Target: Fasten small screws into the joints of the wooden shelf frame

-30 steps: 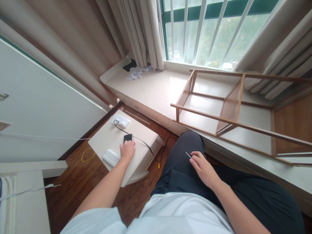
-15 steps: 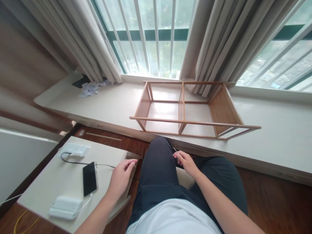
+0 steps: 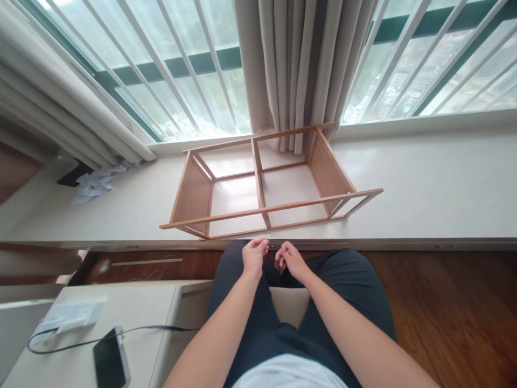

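Note:
My left hand (image 3: 253,258) is closed in a pinch in front of the sill's edge, above my lap; whatever sits between the fingertips is too small to name. Close beside it on the right, my right hand (image 3: 292,261) is curled, its fingers bent inward around something I cannot make out. The two hands are apart by a small gap. Just beyond them a wooden frame (image 3: 262,209) lies on its side on the white window sill (image 3: 424,183). It has thin bars, panels at both ends and a divider in the middle.
At lower left a white cabinet (image 3: 145,307) carries a phone (image 3: 110,358), a white power strip (image 3: 75,317) and a dark cable (image 3: 149,327). Crumpled papers (image 3: 93,183) lie at the sill's left end. Curtains (image 3: 299,70) hang behind the wooden frame.
My left hand has moved from beside the cabinet to near my right hand. The view has turned right, and the thin metal piece that showed at my right fingers is now hidden.

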`<state>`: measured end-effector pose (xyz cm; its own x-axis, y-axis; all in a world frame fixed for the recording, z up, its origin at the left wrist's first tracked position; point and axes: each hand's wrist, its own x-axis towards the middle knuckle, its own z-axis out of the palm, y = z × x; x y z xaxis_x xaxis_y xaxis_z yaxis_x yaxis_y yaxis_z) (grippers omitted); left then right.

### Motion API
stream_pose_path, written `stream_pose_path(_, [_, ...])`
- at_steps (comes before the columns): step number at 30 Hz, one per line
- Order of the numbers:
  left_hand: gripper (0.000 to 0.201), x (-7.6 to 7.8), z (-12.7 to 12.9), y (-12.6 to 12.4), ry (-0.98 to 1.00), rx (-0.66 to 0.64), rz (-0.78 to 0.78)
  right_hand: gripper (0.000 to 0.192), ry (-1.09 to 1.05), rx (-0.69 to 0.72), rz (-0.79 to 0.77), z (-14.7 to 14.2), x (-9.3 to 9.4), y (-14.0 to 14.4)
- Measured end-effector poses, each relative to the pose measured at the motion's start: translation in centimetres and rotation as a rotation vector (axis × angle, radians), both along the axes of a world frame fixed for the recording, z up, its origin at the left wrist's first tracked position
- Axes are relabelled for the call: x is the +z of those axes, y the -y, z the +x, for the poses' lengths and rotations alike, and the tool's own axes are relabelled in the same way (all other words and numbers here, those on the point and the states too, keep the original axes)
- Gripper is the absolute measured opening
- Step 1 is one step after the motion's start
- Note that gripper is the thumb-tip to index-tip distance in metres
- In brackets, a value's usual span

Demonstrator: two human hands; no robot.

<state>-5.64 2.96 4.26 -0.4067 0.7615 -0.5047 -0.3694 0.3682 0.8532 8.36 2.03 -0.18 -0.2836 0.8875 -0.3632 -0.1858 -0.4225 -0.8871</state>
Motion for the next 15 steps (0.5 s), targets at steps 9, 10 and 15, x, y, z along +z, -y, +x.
stream_pose_path(9, [0.03, -4.4, 1.9, -1.7, -0.353, 0.054, 0.056, 0.016, 0.049, -0.001, -0.046, -1.8, -0.7, -4.4])
stream_pose_path(10, [0.028, -4.7, 2.1, -2.1, -0.39, 0.064, 0.057, 0.015, 0.061, -0.022, -0.052, -1.7, -0.8, -4.7])
stream_pose_path(15, [0.023, -5.9, 2.5, -3.3, -0.515, 0.134, 0.035, 0.028, 0.091, 0.005, -0.108, -1.6, -1.4, -4.9])
